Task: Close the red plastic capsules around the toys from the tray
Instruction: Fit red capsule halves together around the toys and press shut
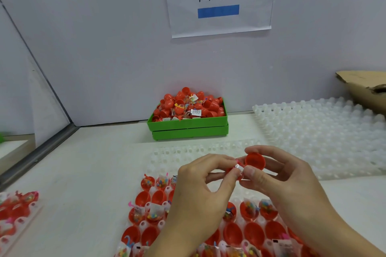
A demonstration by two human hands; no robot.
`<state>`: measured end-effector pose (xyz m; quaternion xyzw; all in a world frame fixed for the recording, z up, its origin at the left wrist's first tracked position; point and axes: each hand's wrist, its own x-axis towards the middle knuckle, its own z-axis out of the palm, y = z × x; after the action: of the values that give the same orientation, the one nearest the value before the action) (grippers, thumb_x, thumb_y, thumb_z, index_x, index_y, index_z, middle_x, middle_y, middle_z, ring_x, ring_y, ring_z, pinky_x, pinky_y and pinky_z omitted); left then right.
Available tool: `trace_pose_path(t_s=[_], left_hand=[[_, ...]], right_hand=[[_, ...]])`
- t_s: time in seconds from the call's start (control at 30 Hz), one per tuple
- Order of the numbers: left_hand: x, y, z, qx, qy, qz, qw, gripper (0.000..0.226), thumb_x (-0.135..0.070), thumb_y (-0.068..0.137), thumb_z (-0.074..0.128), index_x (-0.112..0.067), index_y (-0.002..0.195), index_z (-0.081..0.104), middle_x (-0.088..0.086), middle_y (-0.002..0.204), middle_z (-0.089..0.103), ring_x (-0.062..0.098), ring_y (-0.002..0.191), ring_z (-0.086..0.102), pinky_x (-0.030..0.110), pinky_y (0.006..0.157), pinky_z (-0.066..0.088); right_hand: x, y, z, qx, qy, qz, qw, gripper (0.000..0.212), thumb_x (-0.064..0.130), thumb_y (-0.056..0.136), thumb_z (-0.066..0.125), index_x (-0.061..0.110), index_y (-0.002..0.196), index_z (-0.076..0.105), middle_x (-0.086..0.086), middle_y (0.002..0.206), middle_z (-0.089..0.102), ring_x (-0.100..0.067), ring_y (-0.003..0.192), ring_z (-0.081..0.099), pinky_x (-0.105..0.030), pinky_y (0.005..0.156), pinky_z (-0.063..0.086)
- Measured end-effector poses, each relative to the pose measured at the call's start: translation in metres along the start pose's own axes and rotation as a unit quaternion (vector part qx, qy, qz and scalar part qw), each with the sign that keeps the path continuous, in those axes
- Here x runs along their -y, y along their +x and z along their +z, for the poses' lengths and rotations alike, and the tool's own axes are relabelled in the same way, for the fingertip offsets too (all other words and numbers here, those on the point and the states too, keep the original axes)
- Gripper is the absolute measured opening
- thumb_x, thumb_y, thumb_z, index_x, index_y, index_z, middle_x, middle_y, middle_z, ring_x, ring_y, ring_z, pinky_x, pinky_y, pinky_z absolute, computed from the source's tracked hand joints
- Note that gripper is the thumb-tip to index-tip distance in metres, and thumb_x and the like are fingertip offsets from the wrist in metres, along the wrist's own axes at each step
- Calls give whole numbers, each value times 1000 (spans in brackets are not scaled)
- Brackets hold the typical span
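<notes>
Above the white tray [158,157] my two hands meet on one red capsule. My right hand [286,179] holds the open red capsule half [255,159] between fingers and thumb, hollow side showing. My left hand [200,188] pinches the other red half with a clear-wrapped toy [239,168] poking out between the thumbs. The two halves are apart. In the tray below lie several red capsule halves [253,232], some empty, some holding bagged toys [249,207].
A green bin [188,124] heaped with red capsules stands against the back wall. Stacked white empty trays [325,131] lie at the right, a cardboard box [363,87] behind them. Another filled tray [16,210] is at the left edge.
</notes>
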<state>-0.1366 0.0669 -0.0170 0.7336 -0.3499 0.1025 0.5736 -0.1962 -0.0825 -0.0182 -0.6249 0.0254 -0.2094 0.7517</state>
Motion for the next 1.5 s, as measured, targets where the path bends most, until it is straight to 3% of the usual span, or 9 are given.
trace_pose_path(t_s=[0.1,0.3,0.4,0.53,0.67,0.93,1.1,1.23,1.5], left_hand=[[-1,-1,2,20,10,6,1000,18,-24,82,73,-36,95,75,-22,94,70,0,92,68,13,78,55],[0,2,-4,-5,-54,-32,998,19,-9,84,76,-27,90,76,-12,90,75,8,90,72,19,81,56],[0,2,-5,-22,-26,-10,999,22,-7,81,78,-27,90,78,-15,90,74,7,90,71,17,79,56],[2,2,-3,-37,128,87,987,16,-13,76,79,-21,90,78,-16,92,70,0,88,66,10,78,50],[2,0,0,-37,165,118,979,15,-11,78,79,-20,90,75,-13,95,63,5,89,63,24,79,53],[1,-1,5,-56,171,136,974,22,-13,79,74,-19,100,74,-11,98,62,7,94,61,23,81,52],[-1,-1,5,-84,203,165,962,26,-12,77,74,-15,103,72,-11,97,62,7,92,60,17,82,49],[-1,-1,4,-86,204,175,959,27,-13,77,75,-16,104,69,-15,98,61,6,93,59,16,82,48],[2,-1,3,-100,217,183,954,23,-12,76,75,-14,99,77,-5,99,68,6,93,59,10,81,46]], right_hand=[[0,-1,1,-12,3,-5,1000,27,16,67,77,24,92,76,-7,92,77,-26,79,76,-19,66,58],[6,1,-3,39,-4,-25,999,35,15,68,77,23,102,78,-6,97,78,-25,89,75,-24,72,60],[8,1,-6,32,-118,-112,986,38,2,77,74,30,103,77,5,96,78,-14,91,74,-23,76,59],[9,1,-10,52,-363,-280,887,53,-13,77,73,25,114,72,18,96,73,3,88,67,-8,77,51],[6,3,-11,64,-445,-338,827,55,-22,77,66,12,121,69,1,99,69,0,88,60,0,77,45],[0,-1,-8,93,-431,-337,832,65,-18,80,44,13,135,58,-4,112,56,-9,85,62,-15,71,55],[-7,0,-8,84,-435,-337,831,75,-29,76,53,16,136,58,-1,112,56,-7,85,62,-16,70,54],[-4,1,-6,61,-394,-348,849,59,-10,80,58,17,133,60,6,105,62,7,87,59,-6,76,48],[-5,0,-2,-6,-267,-287,920,39,2,77,70,29,106,69,18,94,73,-3,81,71,-11,72,54]])
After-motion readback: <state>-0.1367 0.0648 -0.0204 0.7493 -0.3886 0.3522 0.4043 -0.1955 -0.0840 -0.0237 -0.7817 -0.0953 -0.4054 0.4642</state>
